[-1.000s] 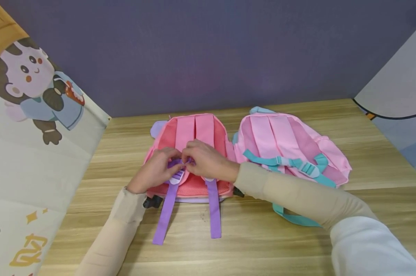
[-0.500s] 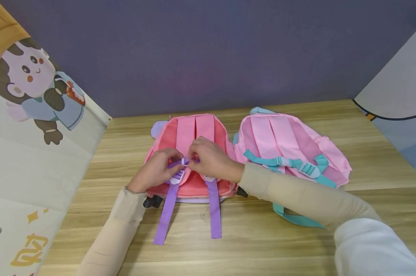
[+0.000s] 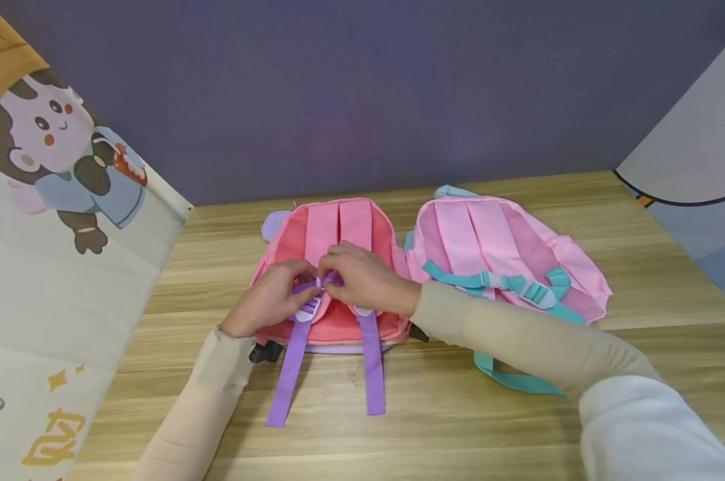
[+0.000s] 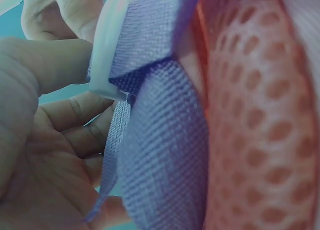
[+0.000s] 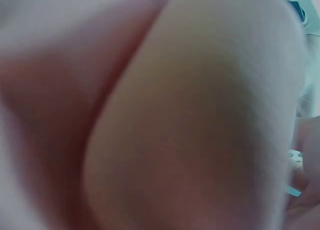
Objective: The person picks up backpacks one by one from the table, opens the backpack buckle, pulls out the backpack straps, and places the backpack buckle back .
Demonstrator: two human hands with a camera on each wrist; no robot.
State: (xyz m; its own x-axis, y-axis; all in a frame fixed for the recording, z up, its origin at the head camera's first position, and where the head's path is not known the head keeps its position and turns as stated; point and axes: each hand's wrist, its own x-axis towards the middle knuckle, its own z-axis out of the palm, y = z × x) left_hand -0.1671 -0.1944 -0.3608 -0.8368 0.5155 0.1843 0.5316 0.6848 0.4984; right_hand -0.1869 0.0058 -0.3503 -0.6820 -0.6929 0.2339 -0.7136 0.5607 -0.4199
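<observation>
A coral-pink backpack (image 3: 338, 327) lies back side up on the table, two purple webbing tails (image 3: 371, 374) hanging from its shoulder straps toward the person. Over its middle, the left hand (image 3: 268, 294) pinches a small white plastic slider (image 4: 107, 44) threaded on a purple strap (image 4: 165, 140). Close beside it the right hand (image 3: 365, 277) pinches the same strap, thumb and finger together just right of the slider. In the left wrist view the strap passes through the slider and a loose end hangs beneath. The right wrist view is mostly filled by blurred skin.
To the right lies a light pink backpack (image 3: 449, 230) with teal straps (image 3: 518, 382), its lower part beneath the right forearm. A white buckle (image 3: 539, 295) sits on those straps. Behind stands a dark purple panel (image 3: 368, 100); a printed wall (image 3: 49, 287) borders the left.
The right hand first shifted a little right, uncovering the white slider and some purple strap, then came back left beside it. The left hand has stayed in nearly the same place.
</observation>
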